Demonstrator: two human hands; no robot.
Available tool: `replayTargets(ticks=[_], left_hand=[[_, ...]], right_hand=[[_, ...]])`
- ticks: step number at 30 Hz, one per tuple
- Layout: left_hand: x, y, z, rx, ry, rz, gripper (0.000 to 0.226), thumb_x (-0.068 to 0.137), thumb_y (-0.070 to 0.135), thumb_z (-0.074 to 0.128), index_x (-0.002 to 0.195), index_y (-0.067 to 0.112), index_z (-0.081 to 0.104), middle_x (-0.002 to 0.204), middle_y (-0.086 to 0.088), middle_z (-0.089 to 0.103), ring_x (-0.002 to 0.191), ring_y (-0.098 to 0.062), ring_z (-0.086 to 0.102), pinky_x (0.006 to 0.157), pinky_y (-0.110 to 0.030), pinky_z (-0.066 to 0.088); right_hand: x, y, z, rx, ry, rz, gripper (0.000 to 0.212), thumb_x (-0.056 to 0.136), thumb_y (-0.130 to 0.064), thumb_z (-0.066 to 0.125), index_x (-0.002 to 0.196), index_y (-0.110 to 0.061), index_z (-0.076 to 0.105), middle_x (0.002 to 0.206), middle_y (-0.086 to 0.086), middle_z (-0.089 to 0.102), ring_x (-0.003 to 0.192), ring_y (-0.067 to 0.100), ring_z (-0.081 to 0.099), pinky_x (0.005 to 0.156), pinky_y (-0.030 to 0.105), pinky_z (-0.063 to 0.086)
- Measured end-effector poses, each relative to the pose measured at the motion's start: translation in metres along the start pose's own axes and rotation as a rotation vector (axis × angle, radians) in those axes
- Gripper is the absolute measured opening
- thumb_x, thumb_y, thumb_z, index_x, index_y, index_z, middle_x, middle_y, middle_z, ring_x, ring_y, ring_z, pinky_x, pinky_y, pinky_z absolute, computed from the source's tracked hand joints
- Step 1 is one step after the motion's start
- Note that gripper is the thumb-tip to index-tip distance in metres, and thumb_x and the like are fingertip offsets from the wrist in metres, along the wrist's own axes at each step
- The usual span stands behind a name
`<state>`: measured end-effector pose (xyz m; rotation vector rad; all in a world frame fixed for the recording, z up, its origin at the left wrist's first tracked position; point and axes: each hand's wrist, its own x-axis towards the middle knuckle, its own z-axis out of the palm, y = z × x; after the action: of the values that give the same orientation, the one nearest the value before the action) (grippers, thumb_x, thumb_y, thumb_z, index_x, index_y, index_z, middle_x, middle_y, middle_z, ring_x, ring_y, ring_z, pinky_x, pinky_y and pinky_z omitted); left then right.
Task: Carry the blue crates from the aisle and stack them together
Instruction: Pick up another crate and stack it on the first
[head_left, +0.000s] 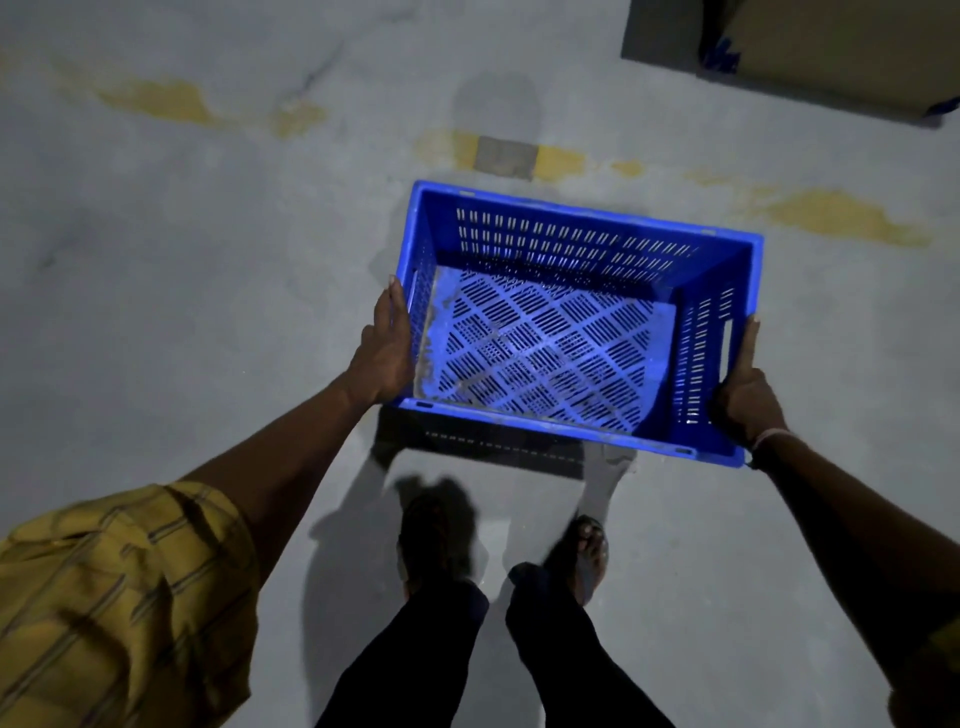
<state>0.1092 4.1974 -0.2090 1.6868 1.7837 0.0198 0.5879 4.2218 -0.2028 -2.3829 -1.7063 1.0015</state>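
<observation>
I see one blue crate held up off the grey floor, out in front of the person's legs, its open top facing the camera. It throws a dark shadow on the floor just below its near edge. Nothing lies inside it; the slotted bottom and vented walls show clearly.

Left hand is on the crate's left short side. Palm lies flat against the outer wall near the rim, thumb along the top edge. Fingers go down the outside wall, hidden from me, so I cannot tell if they curl under or into the handle slot.

Right hand is on the right short side, near corner. Thumb points up along the outer wall beside the handle slot; the other fingers are curled round the rim and wall, clamped on the crate. A thin band sits on that wrist.

Yellow checked sleeve fills the lower left. Dark trousers and two feet in sandals are below the crate; the picture is dim and blurred there.

Floor carries worn yellow paint patches in a broken line behind the crate, with a small grey square among them. A brown cardboard box sits in the top right corner, well apart from the crate.
</observation>
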Motion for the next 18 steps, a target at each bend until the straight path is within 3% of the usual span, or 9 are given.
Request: replayTargets(ticks=[3, 5, 7, 10, 14, 18], left_hand=[[0.004, 0.007, -0.004, 0.035, -0.046, -0.034, 0.113, 0.087, 0.013, 0.065, 0.156, 0.008, -0.025, 0.166, -0.018, -0.023, 0.143, -0.054, 0.024, 0.109, -0.060, 0.034], [-0.002, 0.016, -0.007, 0.091, -0.036, -0.091, 0.108, 0.090, 0.015, 0.064, 0.157, 0.005, -0.020, 0.166, -0.019, -0.023, 0.144, -0.051, 0.021, 0.100, -0.064, 0.039], [-0.007, 0.019, -0.009, 0.145, 0.026, -0.029, 0.105, 0.088, 0.023, 0.064, 0.158, -0.002, -0.011, 0.165, -0.023, -0.021, 0.147, -0.051, 0.015, 0.096, -0.067, 0.043], [-0.011, 0.014, 0.005, 0.176, 0.089, 0.125, 0.106, 0.084, 0.042, 0.056, 0.157, -0.009, -0.001, 0.164, -0.030, -0.014, 0.152, -0.051, 0.004, 0.108, -0.065, 0.038], [-0.010, 0.012, 0.018, 0.234, 0.178, 0.110, 0.117, 0.076, 0.052, 0.063, 0.160, 0.000, 0.000, 0.167, -0.020, -0.014, 0.154, -0.043, 0.003, 0.096, -0.060, 0.048], [-0.011, 0.014, 0.016, 0.229, 0.182, 0.136, 0.123, 0.071, 0.063, 0.058, 0.161, 0.005, -0.002, 0.168, -0.017, -0.016, 0.155, -0.041, 0.000, 0.097, -0.060, 0.047]], right_hand=[[-0.006, -0.008, -0.010, -0.049, -0.055, 0.041, 0.114, 0.085, -0.001, 0.060, 0.153, -0.036, -0.026, 0.111, 0.038, 0.052, 0.085, 0.049, 0.061, 0.079, 0.049, 0.049], [-0.013, -0.018, -0.017, -0.087, -0.058, 0.049, 0.110, 0.085, -0.027, 0.061, 0.154, -0.031, -0.023, 0.124, 0.036, 0.043, 0.100, 0.053, 0.055, 0.087, 0.052, 0.044], [-0.022, -0.024, -0.013, -0.147, 0.033, 0.012, 0.110, 0.077, -0.052, 0.051, 0.158, -0.021, -0.016, 0.132, 0.033, 0.038, 0.106, 0.053, 0.049, 0.088, 0.054, 0.042], [-0.031, -0.016, 0.011, -0.221, 0.214, -0.083, 0.103, 0.084, -0.055, 0.052, 0.159, -0.014, -0.006, 0.146, 0.027, 0.031, 0.102, 0.048, 0.048, 0.078, 0.052, 0.046], [-0.031, -0.010, 0.025, -0.324, 0.319, -0.096, 0.103, 0.089, -0.058, 0.056, 0.159, -0.014, -0.007, 0.157, 0.022, 0.021, 0.109, 0.045, 0.045, 0.075, 0.049, 0.050], [-0.035, -0.012, 0.025, -0.301, 0.319, -0.094, 0.106, 0.088, -0.064, 0.054, 0.159, -0.013, -0.005, 0.161, 0.020, 0.016, 0.114, 0.044, 0.044, 0.075, 0.048, 0.051]])
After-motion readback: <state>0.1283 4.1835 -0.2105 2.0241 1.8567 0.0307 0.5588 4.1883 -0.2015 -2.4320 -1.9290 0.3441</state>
